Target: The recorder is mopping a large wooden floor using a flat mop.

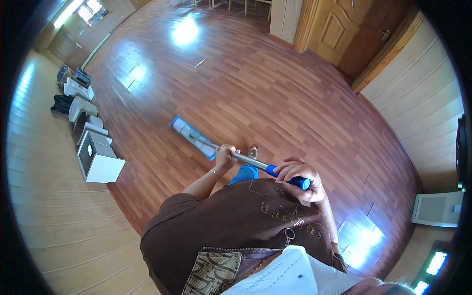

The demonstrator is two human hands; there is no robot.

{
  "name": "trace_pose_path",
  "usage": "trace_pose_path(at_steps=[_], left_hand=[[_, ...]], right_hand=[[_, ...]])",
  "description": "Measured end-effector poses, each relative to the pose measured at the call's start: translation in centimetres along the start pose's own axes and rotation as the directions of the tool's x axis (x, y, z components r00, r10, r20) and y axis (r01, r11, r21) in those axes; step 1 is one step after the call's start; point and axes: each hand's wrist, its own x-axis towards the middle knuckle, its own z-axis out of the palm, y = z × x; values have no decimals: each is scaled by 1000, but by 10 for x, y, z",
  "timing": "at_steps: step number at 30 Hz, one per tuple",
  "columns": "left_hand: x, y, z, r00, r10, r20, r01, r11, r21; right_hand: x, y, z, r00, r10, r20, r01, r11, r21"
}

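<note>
I hold a flat mop with a metal pole (248, 161) and a blue grip. Its blue and grey head (191, 136) lies flat on the reddish wooden floor (275, 93), ahead of me and to the left. My left hand (225, 156) is closed around the pole lower down, near the head. My right hand (299, 178) wraps the blue grip at the top end, close to my chest. My brown shirt hides the floor right beneath me.
Several white and dark boxy devices (96, 157) stand in a row along the left wall. A wooden door (354, 29) is at the far right. A white unit (435, 209) sits by the right wall. Chair legs show at the far end.
</note>
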Motion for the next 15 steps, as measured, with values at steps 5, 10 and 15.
trace_pose_path(at_steps=[5,10,15], left_hand=[[-37,0,-15,989,-87,116,77,993,91],[-21,37,-12,974,55,220,-77,993,90],[4,80,16,912,234,337,-207,972,-113]], right_hand=[[-14,0,9,989,131,-63,-113,965,236],[-19,-24,1,958,36,-283,42,963,265],[-33,-76,3,862,-18,-507,66,995,76]])
